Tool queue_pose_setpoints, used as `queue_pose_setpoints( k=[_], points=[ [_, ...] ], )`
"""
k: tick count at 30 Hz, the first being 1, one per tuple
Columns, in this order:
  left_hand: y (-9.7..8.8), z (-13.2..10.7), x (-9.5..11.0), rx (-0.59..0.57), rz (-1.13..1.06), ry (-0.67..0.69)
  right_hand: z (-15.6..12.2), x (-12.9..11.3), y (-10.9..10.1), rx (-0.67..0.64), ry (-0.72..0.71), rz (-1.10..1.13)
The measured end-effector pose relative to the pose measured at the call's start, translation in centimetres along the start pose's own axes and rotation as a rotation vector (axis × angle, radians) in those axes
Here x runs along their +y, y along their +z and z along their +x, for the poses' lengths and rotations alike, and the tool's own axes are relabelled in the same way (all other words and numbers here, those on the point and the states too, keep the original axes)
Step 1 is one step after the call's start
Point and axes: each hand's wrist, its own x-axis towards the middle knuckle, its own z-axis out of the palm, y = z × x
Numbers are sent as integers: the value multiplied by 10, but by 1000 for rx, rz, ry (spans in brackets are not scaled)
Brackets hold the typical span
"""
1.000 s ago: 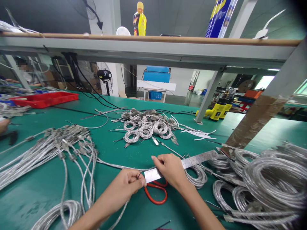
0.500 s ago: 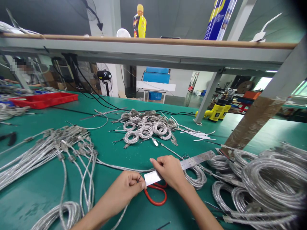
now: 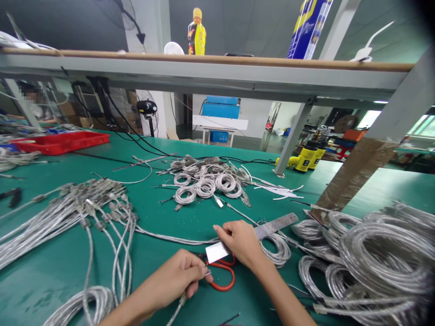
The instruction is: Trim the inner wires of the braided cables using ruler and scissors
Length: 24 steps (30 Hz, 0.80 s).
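My left hand (image 3: 178, 277) is closed round the end of a clear silver cable (image 3: 175, 308), its tip near the near end of a steel ruler (image 3: 251, 236). My right hand (image 3: 239, 242) is pinched on that ruler, which lies flat on the green table (image 3: 200, 217) over red-handled scissors (image 3: 222, 274). A coil of silver cable (image 3: 280, 249) lies just right of my right wrist.
A bundle of straight cables (image 3: 68, 213) spreads at the left, a heap of small coils (image 3: 204, 181) at the middle, big coils (image 3: 374, 253) at the right. A red tray (image 3: 61, 140) sits far left. A taped table leg (image 3: 356, 172) slants at the right under an overhead shelf (image 3: 204, 63).
My left hand has slid down and slightly right along the table, away from the ruler's end, with the cable now running out beneath it. My right hand has barely moved.
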Motion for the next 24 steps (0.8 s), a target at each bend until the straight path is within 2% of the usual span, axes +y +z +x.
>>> queue_pose_setpoints(
  k=[4, 24],
  points=[
    [-1, -3, 2, 15, -2, 50, -1, -2, 0, -7, -22, 6],
    [-1, -4, -2, -22, -23, 32, -3, -6, -1, -22, -65, 102]
  ],
)
